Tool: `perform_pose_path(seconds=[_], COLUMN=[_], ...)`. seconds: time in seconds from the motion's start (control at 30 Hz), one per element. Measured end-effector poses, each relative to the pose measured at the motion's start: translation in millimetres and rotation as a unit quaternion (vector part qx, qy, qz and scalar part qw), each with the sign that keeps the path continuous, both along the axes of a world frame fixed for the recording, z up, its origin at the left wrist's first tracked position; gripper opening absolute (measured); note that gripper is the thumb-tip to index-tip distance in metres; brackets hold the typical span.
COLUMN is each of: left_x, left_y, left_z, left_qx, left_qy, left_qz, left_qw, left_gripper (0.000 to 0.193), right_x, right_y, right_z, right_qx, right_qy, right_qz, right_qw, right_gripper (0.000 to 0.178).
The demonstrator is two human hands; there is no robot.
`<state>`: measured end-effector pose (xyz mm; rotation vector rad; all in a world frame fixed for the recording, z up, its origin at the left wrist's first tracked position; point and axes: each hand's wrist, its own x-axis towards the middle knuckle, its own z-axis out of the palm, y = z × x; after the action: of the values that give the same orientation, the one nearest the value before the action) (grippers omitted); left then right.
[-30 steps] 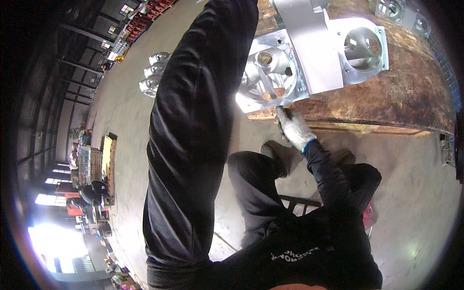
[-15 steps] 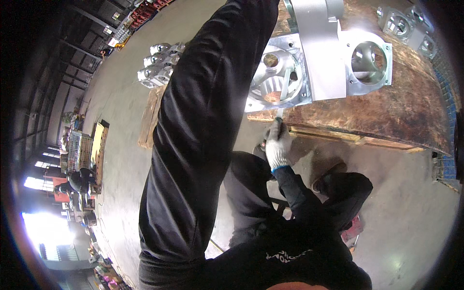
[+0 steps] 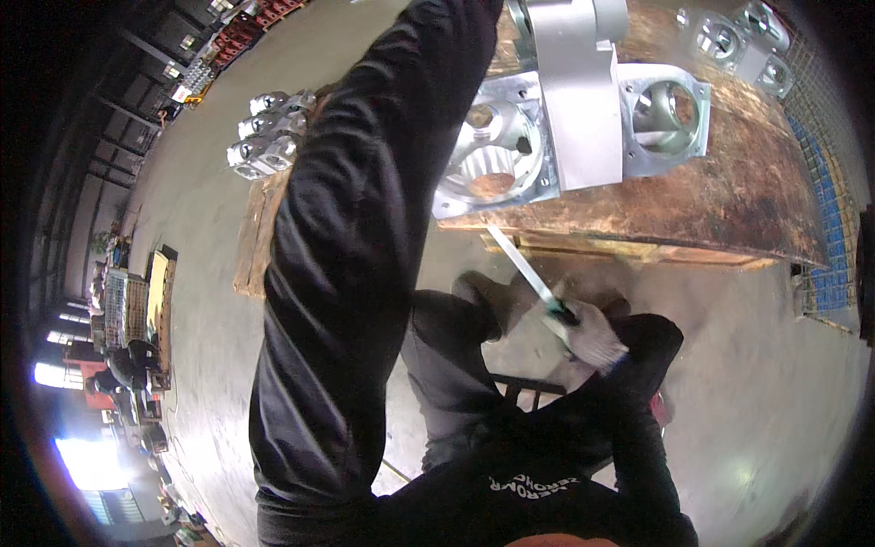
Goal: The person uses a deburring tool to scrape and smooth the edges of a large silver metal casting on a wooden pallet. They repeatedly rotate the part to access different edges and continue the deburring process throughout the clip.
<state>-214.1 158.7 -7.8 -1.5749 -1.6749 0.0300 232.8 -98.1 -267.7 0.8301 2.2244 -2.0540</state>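
My right hand (image 3: 591, 335), in a white knitted glove, is closed around the dark and green handle of a flat file (image 3: 522, 263). The file's pale blade slants up and left, its tip just below the front edge of the worn wooden bench (image 3: 729, 205). On the bench sits a silver metal casting (image 3: 583, 128) with square flanges and large round openings; the file appears clear of it. My left arm (image 3: 351, 228), in a black sleeve, reaches up past the casting's left side. The left hand lies beyond the top of the picture.
More silver castings stand at the bench's far right (image 3: 743, 50) and on a wooden pallet (image 3: 260, 232) to the left. Blue wire mesh (image 3: 820, 201) borders the bench's right side. My knees (image 3: 451, 351) are below the bench front. A person (image 3: 135, 363) is at far left.
My right hand has drawn the file out of the casting's left opening, moving down and right toward my body. The view has shifted slightly, and the left arm keeps its reach.
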Motion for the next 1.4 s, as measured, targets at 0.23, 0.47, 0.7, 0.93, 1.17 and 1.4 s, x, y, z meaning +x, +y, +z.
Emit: perform_pose_path(seconds=[0.23, 0.47, 0.7, 0.93, 1.17, 1.4], left_x=[70.7, 126.6, 104.9, 133.3, 109.9, 166.5], left_y=[-35.3, -105.0, -123.9, -136.1, -184.7, -228.6], left_z=[26.4, 47.6, 59.5, 31.8, 15.4, -0.4], left_qx=[0.007, 0.048, 0.007, 0.014, 0.026, 0.105], left_qy=[-0.185, -0.534, -0.291, -0.522, -0.581, -0.591], left_qz=[-0.001, -0.054, -0.081, -0.201, -0.196, -0.232], left_qw=[0.983, 0.842, 0.953, 0.829, 0.79, 0.765], left_gripper=[0.033, 0.053, 0.045, 0.044, 0.04, 0.034], right_x=[103.4, 29.3, -14.8, 16.7, 14.4, 36.9], right_y=[77.1, 256.4, 312.0, 229.6, 150.0, 122.4], right_z=[19.0, 72.7, 55.6, 45.0, 28.7, 58.4], right_qx=[0.055, -0.001, -0.117, -0.05, 0.001, -0.041], right_qy=[0.09, 0.349, 0.393, 0.316, 0.328, 0.343], right_qz=[-0.442, -0.525, -0.51, -0.566, -0.558, -0.576], right_qw=[0.891, 0.776, 0.756, 0.76, 0.762, 0.741], right_gripper=[0.021, 0.014, 0.034, 0.039, 0.034, 0.023])
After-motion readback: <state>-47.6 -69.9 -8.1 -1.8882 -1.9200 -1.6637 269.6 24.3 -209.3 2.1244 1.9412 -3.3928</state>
